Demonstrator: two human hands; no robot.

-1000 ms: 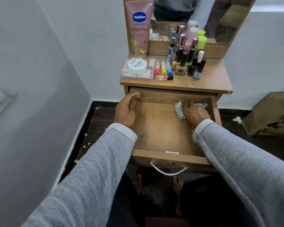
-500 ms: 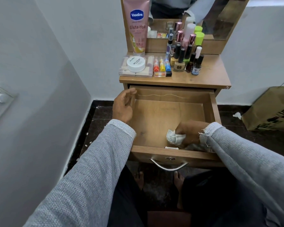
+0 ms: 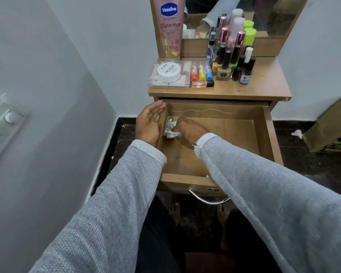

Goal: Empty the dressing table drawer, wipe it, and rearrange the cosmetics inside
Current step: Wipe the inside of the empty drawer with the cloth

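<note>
Home dressing corner: wooden dressing table (image 3: 264, 91) with mirror (image 3: 264, 16), cosmetics bottles (image 3: 232, 56) on its surface, wall switch plate (image 3: 6, 123), dark tiled floor (image 3: 303, 160).

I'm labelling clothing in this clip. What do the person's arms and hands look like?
Both arms wear long light grey knit sleeves with a loose weave. The right sleeve has a frayed cuff; the left sleeve ends in a paler ribbed cuff. Both hands are bare: left hand, right hand.

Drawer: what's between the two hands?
Head view: the drawer's left wall and a crumpled white tissue, gripped by the right hand; left hand rests outside.
</note>
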